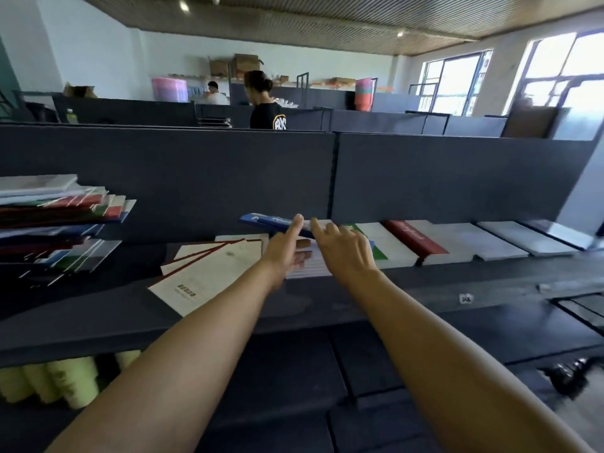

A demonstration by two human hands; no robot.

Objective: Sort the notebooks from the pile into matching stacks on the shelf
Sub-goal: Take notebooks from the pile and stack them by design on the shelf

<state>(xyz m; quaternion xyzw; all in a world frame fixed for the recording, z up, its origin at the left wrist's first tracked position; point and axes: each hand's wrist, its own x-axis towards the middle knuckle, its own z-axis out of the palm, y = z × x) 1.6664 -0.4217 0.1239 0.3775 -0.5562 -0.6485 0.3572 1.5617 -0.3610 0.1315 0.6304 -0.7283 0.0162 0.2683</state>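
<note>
A dark, matte shelf (98, 325) ran across the view, backed by a flat grey partition panel (196, 178). Both bare forearms reached onto it. The left hand (284, 253) gripped a thin, glossy blue notebook (261, 221), thumb lying along its top, curled fingers beneath, holding it tilted just above a squared white stack of notebooks (307, 266). The right hand (343, 253) hovered just beside it, fingers spread and relaxed, fingertips touching the blue cover's near edge. Left of that stack, cream notebooks with maroon spines (209, 269) lay fanned. Farther left sat a ragged mixed pile (55, 220). Right of the stack ran green-cornered (376, 240), red-spined (415, 238) and plain white (490, 238) stacks.
</note>
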